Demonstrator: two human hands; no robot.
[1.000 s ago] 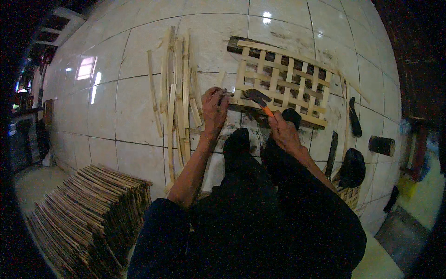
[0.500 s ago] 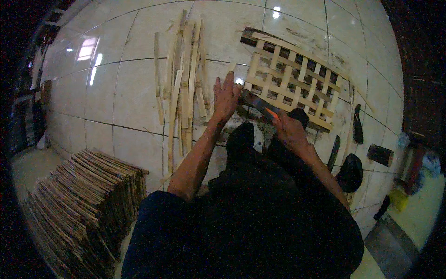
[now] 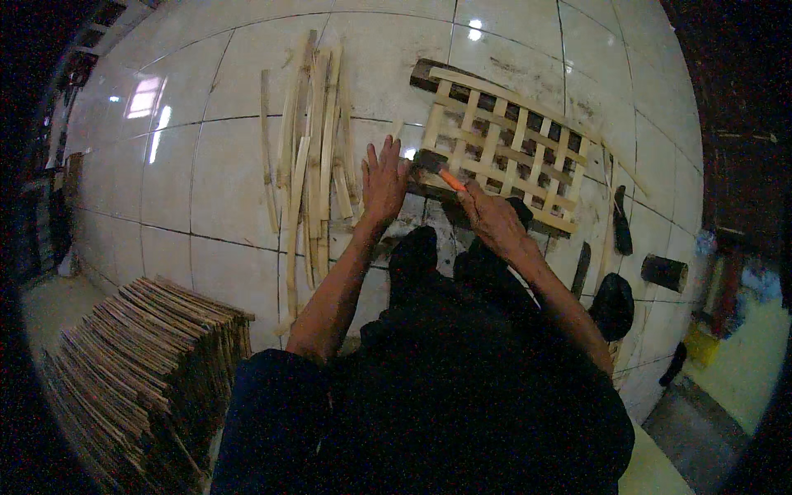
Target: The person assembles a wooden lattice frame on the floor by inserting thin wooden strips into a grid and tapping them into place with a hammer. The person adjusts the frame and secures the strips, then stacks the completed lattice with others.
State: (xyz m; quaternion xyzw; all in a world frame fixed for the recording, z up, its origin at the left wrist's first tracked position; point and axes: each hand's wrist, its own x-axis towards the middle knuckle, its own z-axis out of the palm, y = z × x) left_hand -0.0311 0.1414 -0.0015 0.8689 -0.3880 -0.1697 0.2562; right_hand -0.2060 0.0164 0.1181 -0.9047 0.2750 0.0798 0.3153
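Observation:
My left hand [image 3: 383, 186] lies flat with its fingers stretched out, beside the near left corner of a woven lattice panel [image 3: 490, 147]. A pale bamboo strip [image 3: 398, 129] shows just past its fingertips; I cannot tell whether the palm touches it. My right hand [image 3: 495, 221] is closed round a tool [image 3: 430, 161] with an orange handle and a dark, broad end. That end is at the panel's near left corner, close to my left fingers. Whether it is a hammer or a blade I cannot make out. The panel is pale flat strips crossing over and under, with a dark wooden bar [image 3: 422, 74] at its far edge.
Loose bamboo strips [image 3: 317, 140] lie on the tiled floor to the left. A tall stack of brown slatted pieces [image 3: 148, 351] stands at the lower left. On the right are a dark blade-like piece [image 3: 582, 268], a dark block [image 3: 664, 273] and a black rounded thing [image 3: 611, 307].
My right hand has shifted up and left toward the panel's corner, and the tool's orange handle shows more clearly. My left hand stays flat in nearly the same place. The whole view has shifted slightly.

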